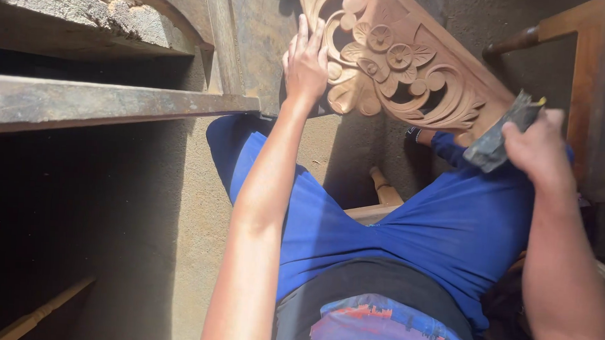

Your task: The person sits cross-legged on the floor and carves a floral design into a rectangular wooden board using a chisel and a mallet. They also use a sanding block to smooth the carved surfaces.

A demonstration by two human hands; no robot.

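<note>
The right hand is closed around a dark grey block, which looks like a folded sanding pad with a yellowish edge showing at its top; the fingers wrap its far side and the block juts out toward the left, just beside the lower right edge of a carved panel. The left hand lies flat and open, fingers stretched upward, pressed against the panel's left end, gripping nothing. The panel is pale bare wood, cut through with flowers, scrolls and leaves, and it slants from the top middle down toward the right, resting above the person's knees. The person sits in blue shorts and a dark shirt with a coloured print, legs spread over a sandy concrete floor. A wooden stool shows between the thighs. To the left a rough dark beam runs level, with a curved dusty frame above it. A reddish-brown wooden frame stands at the right edge.
</note>
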